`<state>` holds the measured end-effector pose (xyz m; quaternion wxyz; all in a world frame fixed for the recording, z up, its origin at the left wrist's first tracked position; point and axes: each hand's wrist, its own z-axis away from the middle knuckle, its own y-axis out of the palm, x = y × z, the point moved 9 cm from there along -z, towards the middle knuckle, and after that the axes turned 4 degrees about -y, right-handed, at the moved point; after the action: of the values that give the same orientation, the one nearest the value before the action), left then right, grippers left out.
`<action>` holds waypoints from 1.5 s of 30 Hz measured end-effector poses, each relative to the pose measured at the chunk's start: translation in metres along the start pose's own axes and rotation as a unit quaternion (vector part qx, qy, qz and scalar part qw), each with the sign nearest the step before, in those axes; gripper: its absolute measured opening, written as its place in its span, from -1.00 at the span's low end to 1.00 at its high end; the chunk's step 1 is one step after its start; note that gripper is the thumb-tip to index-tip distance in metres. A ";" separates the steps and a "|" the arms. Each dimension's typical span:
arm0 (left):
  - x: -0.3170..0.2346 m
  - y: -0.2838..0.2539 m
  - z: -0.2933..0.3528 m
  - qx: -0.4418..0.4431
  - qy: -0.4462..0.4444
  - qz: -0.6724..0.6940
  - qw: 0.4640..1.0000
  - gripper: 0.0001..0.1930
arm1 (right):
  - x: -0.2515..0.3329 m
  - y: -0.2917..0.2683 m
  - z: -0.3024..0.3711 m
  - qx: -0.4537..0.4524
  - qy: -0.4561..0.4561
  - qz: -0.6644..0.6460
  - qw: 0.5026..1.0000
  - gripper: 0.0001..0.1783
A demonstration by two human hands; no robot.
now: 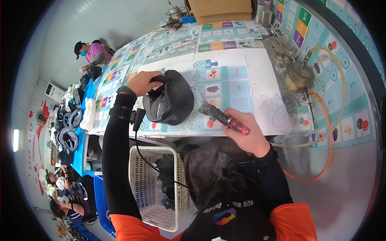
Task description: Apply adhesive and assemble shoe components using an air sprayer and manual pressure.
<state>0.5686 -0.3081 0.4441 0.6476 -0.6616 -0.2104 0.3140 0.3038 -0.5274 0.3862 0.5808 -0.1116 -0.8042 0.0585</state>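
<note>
My left hand (pixel 141 83) is closed on the top edge of a black cap-like piece (pixel 177 98) with a grey lining, held upright over the near edge of the worktable (pixel 267 86). In my right hand (pixel 250 134) is a brush (pixel 219 114) with a red handle and dark, fuzzy bristles. Its bristle end points toward the cap-like piece, with a small gap between them. A black box on a cord (pixel 138 119) is strapped at my left wrist.
Below the table edge stands a white plastic basket (pixel 175 160) with dark pieces inside. Hoses, one orange (pixel 330 148), hang at the right by a dirty pot (pixel 299 76). A cardboard box (pixel 219 12) sits at the back. Several similar pieces lie on the blue table (pixel 86 120), where a person (pixel 96 54) works.
</note>
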 end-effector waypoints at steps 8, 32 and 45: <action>0.008 0.005 -0.003 0.019 -0.040 -0.029 0.999 -0.67 | -0.012 -0.011 0.003 -0.016 0.018 0.005 1.000 -0.74; -0.007 0.003 0.001 0.020 -0.012 0.019 1.000 -0.66 | -0.037 -0.015 0.024 -0.025 0.046 0.040 0.998 -0.77; -0.003 0.004 0.004 0.001 -0.011 0.005 1.000 -0.71 | -0.018 0.043 0.041 0.059 -0.007 -0.009 0.998 -0.77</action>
<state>0.5632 -0.3074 0.4404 0.6443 -0.6587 -0.2142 0.3243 0.2752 -0.4891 0.3466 0.5810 -0.0691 -0.8045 0.1017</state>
